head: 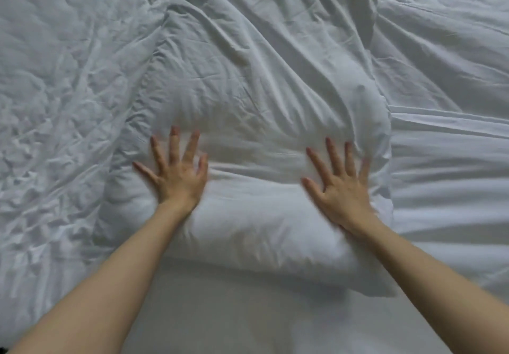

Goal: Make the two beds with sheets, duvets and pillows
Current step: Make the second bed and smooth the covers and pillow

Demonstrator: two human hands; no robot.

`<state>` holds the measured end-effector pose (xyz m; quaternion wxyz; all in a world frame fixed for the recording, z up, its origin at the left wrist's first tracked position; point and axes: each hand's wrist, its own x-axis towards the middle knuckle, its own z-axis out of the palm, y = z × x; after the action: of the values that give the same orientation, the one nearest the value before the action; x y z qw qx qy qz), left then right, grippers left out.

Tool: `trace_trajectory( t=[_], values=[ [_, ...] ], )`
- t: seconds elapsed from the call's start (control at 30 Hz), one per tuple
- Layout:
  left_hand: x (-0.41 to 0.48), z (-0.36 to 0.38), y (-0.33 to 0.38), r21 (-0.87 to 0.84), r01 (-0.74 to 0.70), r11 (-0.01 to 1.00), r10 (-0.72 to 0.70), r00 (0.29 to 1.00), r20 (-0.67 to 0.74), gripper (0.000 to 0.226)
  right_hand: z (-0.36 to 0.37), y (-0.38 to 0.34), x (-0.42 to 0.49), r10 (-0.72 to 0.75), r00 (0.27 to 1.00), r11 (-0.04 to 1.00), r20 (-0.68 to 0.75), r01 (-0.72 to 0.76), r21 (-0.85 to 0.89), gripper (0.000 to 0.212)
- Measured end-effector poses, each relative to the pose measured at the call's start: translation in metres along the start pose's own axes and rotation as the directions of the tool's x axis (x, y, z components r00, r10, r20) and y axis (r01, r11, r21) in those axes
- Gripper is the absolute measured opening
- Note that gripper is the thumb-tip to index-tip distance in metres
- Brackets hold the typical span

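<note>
A white pillow (256, 100) in a wrinkled case lies lengthwise across the middle of the bed. My left hand (176, 169) lies flat on its near left part with the fingers spread. On the near right part my right hand (341, 183) presses down, fingers straight and spread too. Loose case fabric bunches at the pillow's far right corner. A crumpled white duvet (60, 100) lies to the left of the pillow. On the right and near me a smoother white sheet (451, 161) covers the bed.
White bedding fills the whole view and no bed edge or floor shows. The sheet in front of the pillow (248, 312) lies flat between my forearms.
</note>
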<state>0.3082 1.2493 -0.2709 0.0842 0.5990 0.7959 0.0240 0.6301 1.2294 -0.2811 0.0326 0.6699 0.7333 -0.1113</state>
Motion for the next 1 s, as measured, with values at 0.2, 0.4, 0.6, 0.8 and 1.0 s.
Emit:
trace_trajectory(
  t=[0.2, 0.4, 0.6, 0.8, 1.0],
  values=[
    [-0.018, -0.009, -0.041, -0.025, 0.147, 0.989, -0.146, 0.989, 0.024, 0.059, -0.01, -0.041, -0.018, 0.254, 0.967, 0.947, -0.036, -0.24, 0.215, 0.061],
    [-0.049, -0.008, 0.009, -0.066, -0.173, 0.983, 0.181, 0.971, 0.154, 0.051, 0.001, -0.125, -0.048, -0.067, 0.996, 0.997, 0.06, 0.064, 0.048, 0.061],
    [-0.053, -0.006, -0.036, -0.11, 0.023, 0.994, 0.0, 0.979, 0.206, 0.053, 0.0, -0.067, -0.075, 0.27, 0.941, 0.96, 0.202, -0.28, 0.025, 0.061],
    [-0.083, -0.015, -0.067, -0.147, 0.216, 0.965, -0.15, 0.919, 0.366, 0.057, -0.029, -0.086, -0.07, 0.433, 0.763, 0.836, 0.481, -0.539, 0.101, 0.056],
    [-0.063, -0.048, -0.042, -0.192, 0.109, 0.975, -0.055, 0.962, 0.267, 0.06, -0.075, -0.095, -0.043, 0.393, 0.889, 0.9, 0.235, -0.425, 0.1, 0.043]
  ],
)
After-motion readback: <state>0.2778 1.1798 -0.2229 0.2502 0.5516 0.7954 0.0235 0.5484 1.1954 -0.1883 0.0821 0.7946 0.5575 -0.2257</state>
